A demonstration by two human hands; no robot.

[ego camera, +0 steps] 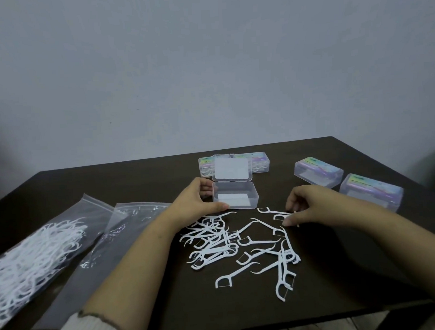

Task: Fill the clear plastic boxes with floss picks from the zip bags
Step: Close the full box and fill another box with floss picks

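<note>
Dark table (pixel 142 178): floss picks (pixel 240 248), boxes (pixel 235 197), bags (pixel 38 262)

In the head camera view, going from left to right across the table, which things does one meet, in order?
Full zip bag → nearly empty zip bag → left hand → open clear box → right hand → closed box near the right edge.

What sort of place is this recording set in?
Probably a plain room at home or a small packing workspace: a dark wooden table against a bare grey wall, with zip bags, loose floss picks and clear plastic boxes laid out.
</note>
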